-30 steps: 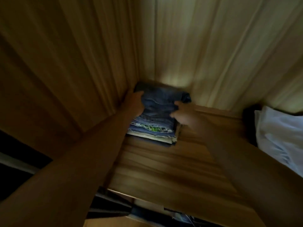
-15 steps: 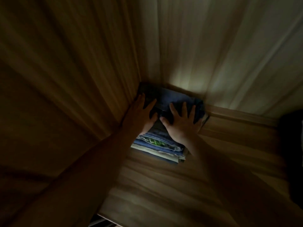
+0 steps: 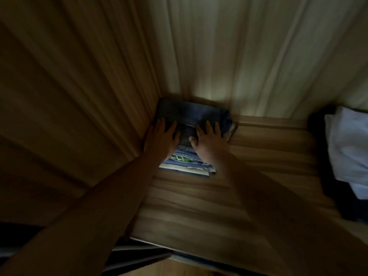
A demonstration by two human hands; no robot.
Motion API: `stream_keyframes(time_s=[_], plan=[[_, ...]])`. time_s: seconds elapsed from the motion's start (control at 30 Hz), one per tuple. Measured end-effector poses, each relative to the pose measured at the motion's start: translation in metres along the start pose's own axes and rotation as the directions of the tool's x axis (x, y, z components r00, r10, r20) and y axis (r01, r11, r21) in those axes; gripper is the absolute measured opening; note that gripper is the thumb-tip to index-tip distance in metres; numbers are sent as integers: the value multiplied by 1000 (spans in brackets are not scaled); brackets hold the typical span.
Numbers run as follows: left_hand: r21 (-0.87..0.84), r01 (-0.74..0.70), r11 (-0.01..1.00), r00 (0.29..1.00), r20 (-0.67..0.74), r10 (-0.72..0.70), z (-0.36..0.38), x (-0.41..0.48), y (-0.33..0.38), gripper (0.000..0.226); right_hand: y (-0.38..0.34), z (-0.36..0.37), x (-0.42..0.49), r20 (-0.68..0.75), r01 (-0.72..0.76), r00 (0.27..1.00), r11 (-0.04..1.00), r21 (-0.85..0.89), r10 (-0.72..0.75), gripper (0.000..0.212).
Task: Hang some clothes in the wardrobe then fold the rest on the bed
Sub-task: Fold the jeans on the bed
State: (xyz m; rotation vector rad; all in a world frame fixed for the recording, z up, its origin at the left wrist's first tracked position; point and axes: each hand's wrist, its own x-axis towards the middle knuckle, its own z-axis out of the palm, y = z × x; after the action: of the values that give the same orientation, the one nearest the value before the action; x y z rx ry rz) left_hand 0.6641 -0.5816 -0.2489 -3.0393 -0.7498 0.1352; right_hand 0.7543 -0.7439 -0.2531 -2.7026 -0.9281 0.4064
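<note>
Wood-grain surfaces close in a dim wardrobe compartment, the left side panel [image 3: 69,96] meeting the paler back panel [image 3: 249,56] in a corner above a bare-topped shelf [image 3: 199,206] whose front edge runs across the foot of the view. A white cloth [image 3: 348,146] lies at the shelf's far right, well apart from the stack of folded clothes [image 3: 189,166], with open board between them and more in front of the stack. The stack sits pushed into the back left corner, touching the side panel and reaching the back panel, a dark denim piece [image 3: 191,114] on top. The person's left hand [image 3: 162,138] and right hand [image 3: 209,140] lie flat on that denim, fingers spread and straight, pressing down and gripping nothing. A second ago both hands clasped the stack by its sides; since half a second ago they have stayed flat on top, and the white cloth has returned to view at the right.
</note>
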Motion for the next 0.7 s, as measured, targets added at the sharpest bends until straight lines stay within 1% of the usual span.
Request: stream_keyframes(time_s=[0.07, 0.1, 0.17, 0.2, 0.23, 0.3, 0.33, 0.4, 0.47, 0.5, 0.57, 0.63, 0.7], plan=[[22, -23, 999, 998, 67, 22, -9, -25, 0, 63, 6, -14, -34, 41, 74, 996, 997, 22, -74, 63], [-2, -48, 999, 997, 59, 48, -13, -36, -1, 58, 10, -23, -53, 59, 101, 993, 995, 23, -102, 60], [-112, -93, 989, 995, 25, 96, -27, -65, 1, 54, 12, -42, -92, 125, 115, 985, 993, 30, -118, 52], [-177, -93, 980, 992, 63, 106, -37, -82, 4, 56, 11, -51, -112, 151, 109, 982, 993, 39, -113, 47], [-236, -102, 966, 983, 123, 134, -41, -97, 5, 58, 9, -58, -135, 155, 88, 983, 995, 49, -95, 44], [-261, -136, 956, 947, 250, 203, -55, -130, 11, 62, 3, -73, -181, 99, 54, 993, 997, 63, -60, 41], [-253, -173, 952, 930, 277, 242, -62, -147, 14, 57, -1, -79, -205, 75, 36, 996, 998, 59, -40, 40], [-267, -276, 924, 892, 287, 349, -78, -186, 19, 33, -15, -93, -258, 85, -33, 996, 999, 12, 32, 43], [-265, -377, 888, 853, 274, 444, -95, -229, 19, 34, -28, -102, -310, 62, -101, 993, 995, -16, 102, 48], [-262, -414, 872, 835, 271, 479, -101, -249, 16, 36, -36, -104, -334, 39, -130, 991, 991, -23, 131, 47], [-246, -466, 850, 804, 285, 523, -111, -285, 3, 37, -57, -109, -380, 22, -173, 984, 983, -66, 175, 43], [-191, -537, 822, 754, 329, 569, -127, -322, -11, 41, -80, -111, -423, 34, -226, 972, 967, -118, 231, 43], [-134, -579, 804, 734, 344, 585, -148, -355, -22, 47, -108, -117, -462, 29, -256, 965, 958, -131, 262, 44]])
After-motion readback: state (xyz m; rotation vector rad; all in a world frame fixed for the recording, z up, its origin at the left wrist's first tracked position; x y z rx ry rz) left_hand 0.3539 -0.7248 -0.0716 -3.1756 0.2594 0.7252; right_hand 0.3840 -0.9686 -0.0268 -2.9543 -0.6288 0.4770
